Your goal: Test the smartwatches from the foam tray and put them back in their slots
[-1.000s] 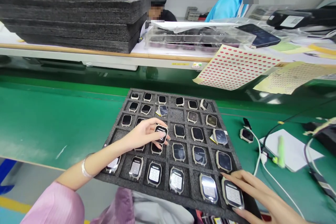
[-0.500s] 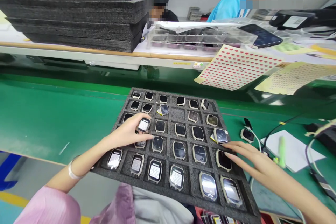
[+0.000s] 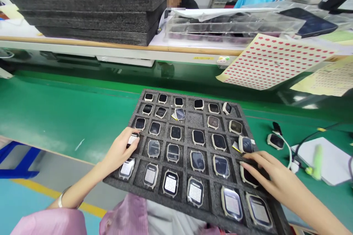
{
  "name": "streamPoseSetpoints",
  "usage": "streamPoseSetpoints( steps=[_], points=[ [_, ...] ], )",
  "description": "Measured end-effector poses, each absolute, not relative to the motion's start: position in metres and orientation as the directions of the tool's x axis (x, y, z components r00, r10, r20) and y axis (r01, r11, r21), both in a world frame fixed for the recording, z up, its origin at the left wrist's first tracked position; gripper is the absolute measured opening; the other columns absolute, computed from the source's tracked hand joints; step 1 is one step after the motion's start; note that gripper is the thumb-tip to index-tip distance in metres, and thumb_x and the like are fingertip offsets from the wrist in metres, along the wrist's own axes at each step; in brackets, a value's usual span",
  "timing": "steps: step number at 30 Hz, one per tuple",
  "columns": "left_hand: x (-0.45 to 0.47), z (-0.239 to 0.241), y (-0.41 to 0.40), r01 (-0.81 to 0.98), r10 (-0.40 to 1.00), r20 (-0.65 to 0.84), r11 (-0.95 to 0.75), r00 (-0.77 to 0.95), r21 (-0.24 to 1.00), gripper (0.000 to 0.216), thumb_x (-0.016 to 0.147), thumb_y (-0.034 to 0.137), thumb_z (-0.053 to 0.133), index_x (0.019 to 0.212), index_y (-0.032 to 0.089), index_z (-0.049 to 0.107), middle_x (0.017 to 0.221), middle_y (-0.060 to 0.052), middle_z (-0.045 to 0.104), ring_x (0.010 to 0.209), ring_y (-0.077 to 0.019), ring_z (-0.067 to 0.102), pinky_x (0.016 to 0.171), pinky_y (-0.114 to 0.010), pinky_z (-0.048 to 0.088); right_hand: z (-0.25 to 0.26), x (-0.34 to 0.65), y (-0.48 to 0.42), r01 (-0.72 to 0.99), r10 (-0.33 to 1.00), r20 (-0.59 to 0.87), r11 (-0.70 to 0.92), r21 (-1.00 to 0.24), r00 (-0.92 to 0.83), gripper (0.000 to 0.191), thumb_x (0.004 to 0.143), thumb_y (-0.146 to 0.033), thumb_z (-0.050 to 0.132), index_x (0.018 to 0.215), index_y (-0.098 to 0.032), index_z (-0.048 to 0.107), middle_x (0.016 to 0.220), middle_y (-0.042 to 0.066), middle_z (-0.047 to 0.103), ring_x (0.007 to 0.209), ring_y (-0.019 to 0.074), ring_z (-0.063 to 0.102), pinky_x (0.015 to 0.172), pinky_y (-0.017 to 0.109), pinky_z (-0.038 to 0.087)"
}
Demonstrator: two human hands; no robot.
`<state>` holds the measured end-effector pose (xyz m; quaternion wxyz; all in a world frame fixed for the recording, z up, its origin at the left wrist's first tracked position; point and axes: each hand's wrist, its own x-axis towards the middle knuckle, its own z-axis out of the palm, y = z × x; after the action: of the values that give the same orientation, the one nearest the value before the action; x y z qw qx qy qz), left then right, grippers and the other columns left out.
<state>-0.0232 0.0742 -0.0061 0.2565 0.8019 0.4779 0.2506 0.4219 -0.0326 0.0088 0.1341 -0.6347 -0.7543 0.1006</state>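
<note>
- Since the earlier frames, the left hand (image 3: 120, 151) has carried its smartwatch body (image 3: 133, 139) leftward, from the second column to the outermost left column of the foam tray (image 3: 194, 119). The right hand (image 3: 271, 178) has slid down the tray's right side.
- Thumb and fingertips of the left hand pinch the smartwatch body, its lit face up. It sits at the left-column pocket between a dark watch beyond and a lit one nearer the person. Whether it is already seated, I cannot tell.
- Its long axis is partly hidden by the fingers, and seems to run along the column.
- Open and gripping nothing, the right hand lies flat, its fingertips on a dark watch (image 3: 248, 176) in the right column, well apart from the held one.
- A loose cabled watch (image 3: 275, 140) lies on the green counter (image 3: 68, 117) just beside the tray.
</note>
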Motion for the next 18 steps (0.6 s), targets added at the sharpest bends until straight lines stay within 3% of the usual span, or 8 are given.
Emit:
streamPoseSetpoints(
  steps=[4, 6, 10, 14, 18],
  points=[
    [-0.03, -0.003, 0.059, 0.663, 0.849, 0.19, -0.508, 0.493, 0.55, 0.022, 0.094, 0.019, 0.036, 0.104, 0.014, 0.055, 0.11, -0.012, 0.051, 0.107, -0.0226, 0.052, 0.094, -0.037, 0.043, 0.009, 0.419, -0.053, 0.935, 0.974, 0.167, 0.2, -0.294, -0.155, 0.033, 0.092, -0.048, 0.044, 0.107, -0.022, 0.056, 0.104, 0.012, 0.06, 0.088, 0.0311, 0.066, 0.076, 0.045, 0.055],
    [-0.03, 0.003, 0.056, 0.709, 0.827, 0.208, -0.557, 0.522, 0.433, 0.023, 0.094, 0.018, 0.037, 0.107, 0.012, 0.055, 0.115, -0.014, 0.05, 0.112, -0.0262, 0.047, 0.096, -0.042, 0.041, 0.01, 0.415, -0.061, 0.945, 0.967, 0.216, 0.19, -0.265, -0.134, 0.032, 0.093, -0.048, 0.041, 0.105, -0.022, 0.057, 0.104, 0.013, 0.059, 0.085, 0.0327, 0.066, 0.074, 0.048, 0.054],
    [-0.015, 0.019, 0.056, 0.782, 0.799, 0.254, -0.594, 0.545, 0.19, 0.021, 0.094, 0.02, 0.041, 0.103, 0.012, 0.058, 0.109, -0.014, 0.054, 0.101, -0.0292, 0.049, 0.086, -0.046, 0.045, 0.01, 0.41, -0.064, 0.952, 0.959, 0.208, 0.232, -0.201, -0.19, 0.041, 0.095, -0.047, 0.035, 0.106, -0.019, 0.063, 0.099, 0.015, 0.057, 0.081, 0.0332, 0.066, 0.072, 0.05, 0.054],
    [0.017, 0.022, 0.052, 0.722, 0.729, 0.023, -0.682, 0.684, 0.116, 0.02, 0.095, 0.018, 0.038, 0.095, 0.013, 0.057, 0.092, -0.01, 0.056, 0.085, -0.0241, 0.055, 0.077, -0.039, 0.05, 0.009, 0.405, -0.061, 0.959, 0.974, 0.075, 0.222, -0.174, -0.212, 0.052, 0.096, -0.051, 0.03, 0.109, -0.016, 0.065, 0.092, 0.014, 0.058, 0.069, 0.028, 0.066, 0.064, 0.046, 0.055],
    [0.035, 0.016, 0.047, 0.778, 0.773, -0.103, -0.628, 0.627, 0.019, 0.014, 0.093, 0.016, 0.043, 0.094, 0.013, 0.057, 0.09, -0.011, 0.056, 0.082, -0.0269, 0.059, 0.071, -0.04, 0.051, 0.011, 0.399, -0.065, 0.984, 0.995, 0.017, 0.103, -0.145, -0.102, 0.065, 0.097, -0.054, 0.021, 0.112, -0.009, 0.064, 0.085, 0.015, 0.057, 0.064, 0.0281, 0.064, 0.064, 0.047, 0.054]
  ],
)
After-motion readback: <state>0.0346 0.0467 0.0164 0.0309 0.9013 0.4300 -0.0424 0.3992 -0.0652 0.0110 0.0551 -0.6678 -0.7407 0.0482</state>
